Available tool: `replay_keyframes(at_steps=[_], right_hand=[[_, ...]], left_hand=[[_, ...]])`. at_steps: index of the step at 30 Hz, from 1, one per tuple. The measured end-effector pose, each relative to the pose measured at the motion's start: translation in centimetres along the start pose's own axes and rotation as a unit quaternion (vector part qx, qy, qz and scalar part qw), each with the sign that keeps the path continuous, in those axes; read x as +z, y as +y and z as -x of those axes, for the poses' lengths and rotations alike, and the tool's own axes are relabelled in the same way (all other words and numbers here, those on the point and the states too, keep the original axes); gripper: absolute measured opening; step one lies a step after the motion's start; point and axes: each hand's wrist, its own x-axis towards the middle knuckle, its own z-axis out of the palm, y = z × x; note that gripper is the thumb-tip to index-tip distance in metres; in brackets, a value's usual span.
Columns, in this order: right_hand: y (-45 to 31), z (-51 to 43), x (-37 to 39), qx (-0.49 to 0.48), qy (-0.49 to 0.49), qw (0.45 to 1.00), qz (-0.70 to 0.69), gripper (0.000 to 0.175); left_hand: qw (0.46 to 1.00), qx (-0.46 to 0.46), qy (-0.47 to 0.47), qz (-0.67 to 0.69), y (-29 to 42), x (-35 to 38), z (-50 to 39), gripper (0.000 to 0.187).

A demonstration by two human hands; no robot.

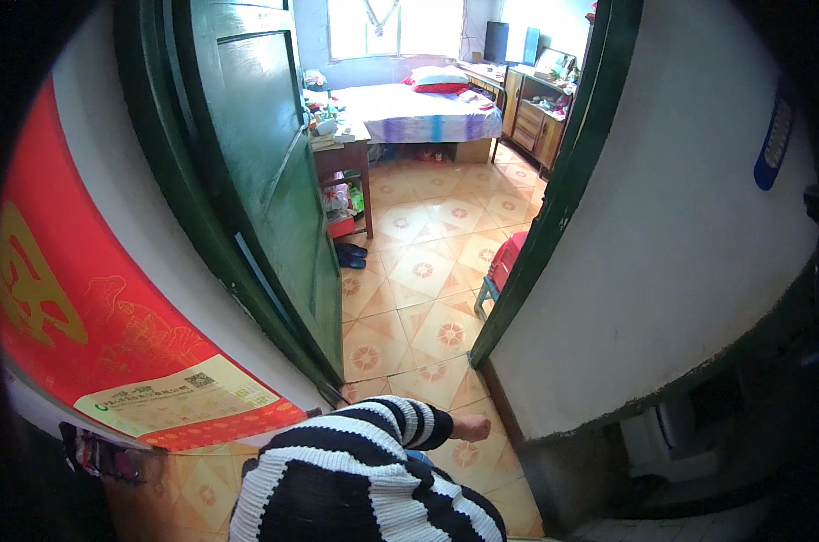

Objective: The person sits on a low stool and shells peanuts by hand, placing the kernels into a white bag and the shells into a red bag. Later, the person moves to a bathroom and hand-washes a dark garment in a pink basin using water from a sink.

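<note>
My left hand [471, 428] comes out of a black-and-white striped knit sleeve [409, 421] and crosses in front of my body. Its fingers look curled together, and nothing shows in them. Beneath it lies the patterned tile floor [423, 271]. My right hand is out of view. Before me stands a doorway with a green door frame [552, 210]. Its green wooden door [267, 169] is swung inward on the left side. A bit of blue cloth [419, 458] shows below the sleeve.
Through the doorway are a bed [409, 115], a cluttered wooden desk [342, 152], dark shoes [352, 256], a wooden cabinet [531, 129] and red plastic stools [506, 261] by the frame. A red wall calendar [111, 305] hangs left; a blue-edged remote control [774, 146] is on the right wall.
</note>
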Motion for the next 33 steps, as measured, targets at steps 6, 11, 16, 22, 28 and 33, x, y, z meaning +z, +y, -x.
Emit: replay_keyframes(at_steps=[6, 11, 16, 22, 28, 33], right_hand=[[2.4, 2.6, -0.4, 0.059, -0.036, 0.996, -0.060, 0.043], [5.0, 5.0, -0.2, 0.132, -0.043, 0.979, -0.149, 0.044], [16.1, 9.7, -7.0, 0.306, 0.108, 0.919, -0.222, 0.045], [33.2, 26.5, -18.7, 0.397, 0.389, 0.739, -0.381, 0.047], [29.5, 24.7, -22.9, 0.375, 0.423, 0.729, -0.387, 0.054], [29.6, 21.9, -28.1, 0.237, 0.403, 0.846, -0.257, 0.058]], left_hand=[[0.890, -0.024, 0.106, -0.443, -0.2, 6.5, 3.8, 0.010], [0.896, -0.076, 0.223, -0.376, 0.5, 3.7, 10.8, 0.017], [0.843, -0.190, 0.303, -0.402, 4.2, 10.6, 11.4, 0.010], [0.888, -0.179, 0.289, -0.311, 7.3, 12.5, 11.3, 0.024], [0.835, -0.221, 0.274, -0.423, 6.8, 16.3, 8.1, 0.022], [0.822, -0.241, 0.262, -0.445, 5.8, 16.9, 6.2, 0.019]])
